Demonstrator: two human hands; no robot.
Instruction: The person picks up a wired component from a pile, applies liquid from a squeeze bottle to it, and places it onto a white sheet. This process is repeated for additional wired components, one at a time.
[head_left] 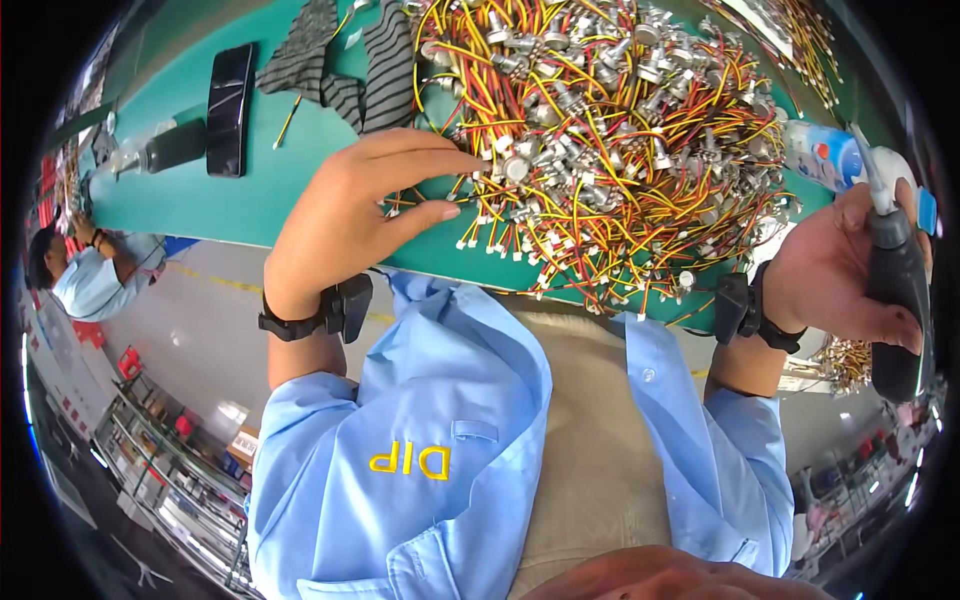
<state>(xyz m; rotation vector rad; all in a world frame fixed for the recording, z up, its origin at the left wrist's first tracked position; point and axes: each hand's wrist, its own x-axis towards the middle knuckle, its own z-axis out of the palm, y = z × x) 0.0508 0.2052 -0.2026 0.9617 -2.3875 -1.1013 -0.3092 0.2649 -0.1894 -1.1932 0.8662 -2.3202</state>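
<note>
My left hand [365, 205] is at the left edge of a big heap of wired metal parts [610, 150]. Its thumb and fingers are apart, with nothing seen between them. The heap's leads are red, yellow and black, with small white connectors at their ends. At the far right, my right hand [835, 265] is wrapped around a tool with a thick black handle [897, 310] and a tapered grey tip; its exact kind is unclear. A blue and white bottle [825, 155] lies beyond that hand, beside the heap.
The green tabletop [170, 205] carries a black phone [231, 110], grey striped cloth pieces [388, 70] and a dark-bodied bottle [170, 147]. More wired parts [805, 50] lie at the far right. Another person [95, 275] sits at the left, and shelving [170, 500] stands below.
</note>
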